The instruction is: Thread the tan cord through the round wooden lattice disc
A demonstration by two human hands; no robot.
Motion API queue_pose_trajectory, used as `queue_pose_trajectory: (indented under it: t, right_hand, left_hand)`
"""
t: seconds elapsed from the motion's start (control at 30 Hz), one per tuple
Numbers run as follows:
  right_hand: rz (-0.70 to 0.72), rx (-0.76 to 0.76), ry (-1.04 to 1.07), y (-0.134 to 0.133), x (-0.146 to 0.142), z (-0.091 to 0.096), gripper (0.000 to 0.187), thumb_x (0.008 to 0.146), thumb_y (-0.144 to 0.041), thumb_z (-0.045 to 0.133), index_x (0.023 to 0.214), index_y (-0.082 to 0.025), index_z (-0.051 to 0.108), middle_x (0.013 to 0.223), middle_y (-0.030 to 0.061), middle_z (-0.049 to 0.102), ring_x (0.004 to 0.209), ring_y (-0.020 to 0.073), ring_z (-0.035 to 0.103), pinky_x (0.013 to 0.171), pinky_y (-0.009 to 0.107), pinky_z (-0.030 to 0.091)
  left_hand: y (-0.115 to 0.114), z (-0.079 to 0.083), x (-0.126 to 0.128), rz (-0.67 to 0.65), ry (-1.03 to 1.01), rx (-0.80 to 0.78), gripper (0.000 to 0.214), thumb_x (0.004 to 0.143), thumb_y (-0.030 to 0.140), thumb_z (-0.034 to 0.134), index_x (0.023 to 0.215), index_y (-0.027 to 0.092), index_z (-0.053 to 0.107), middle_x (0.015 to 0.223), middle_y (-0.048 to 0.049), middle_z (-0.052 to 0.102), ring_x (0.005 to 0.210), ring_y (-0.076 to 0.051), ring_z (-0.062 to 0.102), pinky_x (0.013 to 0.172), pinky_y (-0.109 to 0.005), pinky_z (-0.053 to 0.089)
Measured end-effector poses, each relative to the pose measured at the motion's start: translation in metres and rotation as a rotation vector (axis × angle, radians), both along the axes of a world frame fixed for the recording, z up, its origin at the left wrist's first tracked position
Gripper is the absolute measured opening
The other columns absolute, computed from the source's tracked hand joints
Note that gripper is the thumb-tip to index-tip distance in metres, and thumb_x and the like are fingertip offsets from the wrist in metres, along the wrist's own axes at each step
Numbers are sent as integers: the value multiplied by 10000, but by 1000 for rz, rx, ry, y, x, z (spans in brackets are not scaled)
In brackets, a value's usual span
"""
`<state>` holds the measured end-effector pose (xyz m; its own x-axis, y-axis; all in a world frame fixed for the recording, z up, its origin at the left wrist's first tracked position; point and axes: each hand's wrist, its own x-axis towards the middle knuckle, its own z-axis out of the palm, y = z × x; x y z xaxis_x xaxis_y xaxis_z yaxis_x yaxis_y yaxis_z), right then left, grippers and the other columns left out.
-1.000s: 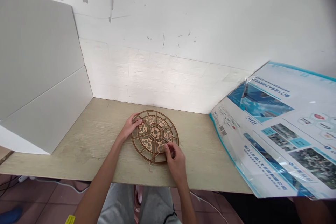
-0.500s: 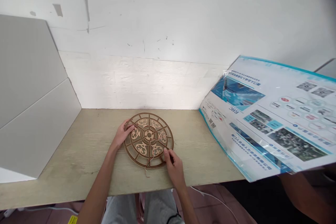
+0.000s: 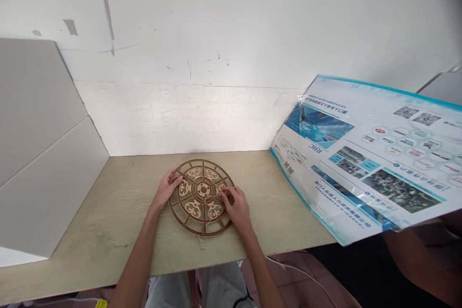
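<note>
Right grip (image 3: 236, 208) has moved in from the rim onto the fretwork wooden disc (image 3: 197, 209), its fingers bunched together over a thin cord (image 3: 199, 243) that trails past the near rim; whether they clamp it, I cannot tell. Left grip (image 3: 166, 190) lies spread, fingers apart, on the disc's left rim. The disc sits flat near the front edge of the bench (image 3: 108, 216), about midway along.

Head camera above near edge of tabletop (image 3: 108, 231), facing forward and down toward wall (image 3: 216, 24).
</note>
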<state>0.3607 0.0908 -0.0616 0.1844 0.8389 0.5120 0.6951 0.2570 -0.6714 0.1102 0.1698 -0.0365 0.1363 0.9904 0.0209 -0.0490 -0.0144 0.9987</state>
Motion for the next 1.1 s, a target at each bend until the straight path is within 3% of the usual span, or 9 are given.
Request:
queue_pose_trajectory:
  t: [0.2, 0.4, 0.73, 0.93, 1.1]
  right_hand:
    - [-8, 59, 42, -4, -1, 3, 245, 909, -373, 476, 892, -190, 638, 797, 60, 624, 778, 207, 548, 739, 347, 460]
    - [-10, 180, -24, -3, -14, 14, 203, 927, -303, 461, 916, -194, 633, 892, 79, 663, 873, 218, 568, 801, 372, 469]
    - [126, 168, 115, -8, -45, 20, 236, 931, -298, 443, 940, -199, 657, 915, 84, 665, 876, 192, 616, 778, 335, 512]
    - [-1, 154, 171, -8, -36, 11, 258, 902, -368, 486, 907, -180, 663, 878, 84, 679, 771, 186, 615, 684, 315, 509]
    - [-117, 95, 244, -9, -31, 6, 305, 888, -431, 505, 926, -169, 656, 861, 74, 691, 738, 180, 618, 697, 306, 500]
  left_hand:
    - [-1, 1, 1, 4, -8, -11, 632, 699, 474, 732, 1216, 168, 533, 1034, -82, 692, 936, -232, 660, 892, -396, 502]
    - [-2, 1, 0, -32, -8, -4, 612, 736, 469, 707, 1237, 168, 525, 1087, -99, 674, 975, -230, 647, 894, -380, 497]
    - [-4, 0, -1, -20, 24, 29, 568, 759, 465, 683, 1220, 167, 540, 1124, -96, 668, 1050, -247, 622, 940, -396, 475]
    - [-5, 2, 0, -10, 26, 33, 557, 748, 462, 691, 1206, 179, 553, 1072, -84, 691, 1009, -252, 640, 908, -405, 495]
    - [-6, 4, 1, -3, 25, 41, 545, 733, 459, 701, 1186, 185, 570, 1122, -86, 677, 1044, -258, 628, 938, -413, 479]
